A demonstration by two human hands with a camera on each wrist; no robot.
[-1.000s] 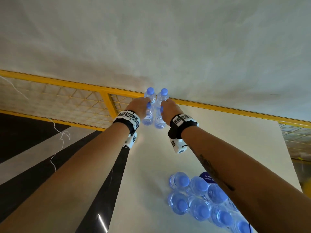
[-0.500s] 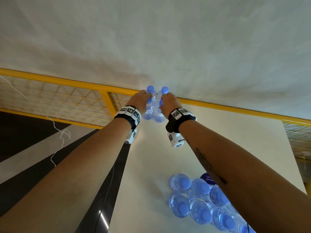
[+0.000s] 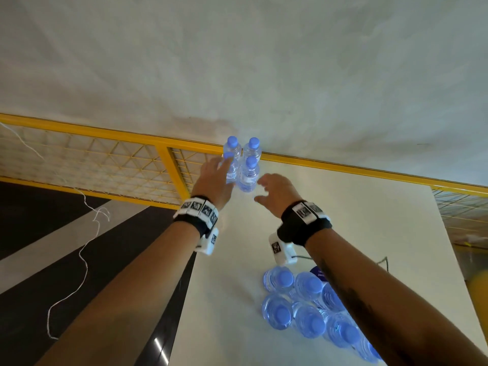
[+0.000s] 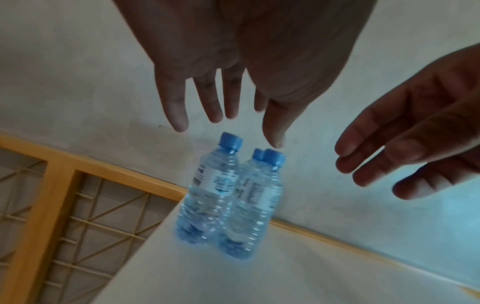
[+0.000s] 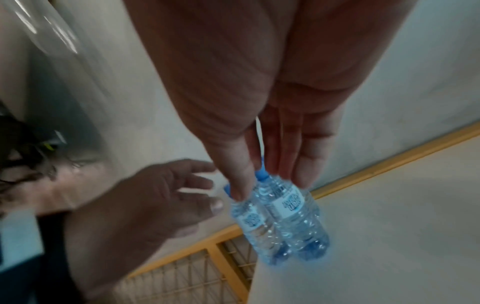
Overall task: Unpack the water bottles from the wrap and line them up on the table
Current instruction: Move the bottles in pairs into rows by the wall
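Observation:
Several clear water bottles with blue caps (image 3: 248, 175) stand upright in a tight cluster at the far left corner of the white table (image 3: 356, 220). My left hand (image 3: 215, 178) hovers just left of them with straight fingers, holding nothing. My right hand (image 3: 273, 188) hangs a little nearer and to their right, fingers relaxed and empty. The left wrist view shows the bottles (image 4: 228, 195) below the spread fingers (image 4: 221, 102). In the right wrist view they (image 5: 283, 216) stand just past the fingertips (image 5: 306, 164). The wrapped pack of remaining bottles (image 3: 303, 310) sits near me, partly under my right forearm.
A yellow railing with a wire mesh panel (image 3: 111, 159) runs behind and to the left of the table. Just left of the cluster the table ends, with dark striped floor (image 3: 66, 247) below. A pale wall (image 3: 264, 62) rises behind. Bare tabletop lies to the right of the cluster.
Both hands have let go of the two bottles they held and drawn back toward me. Those bottles now stand with the others at the corner.

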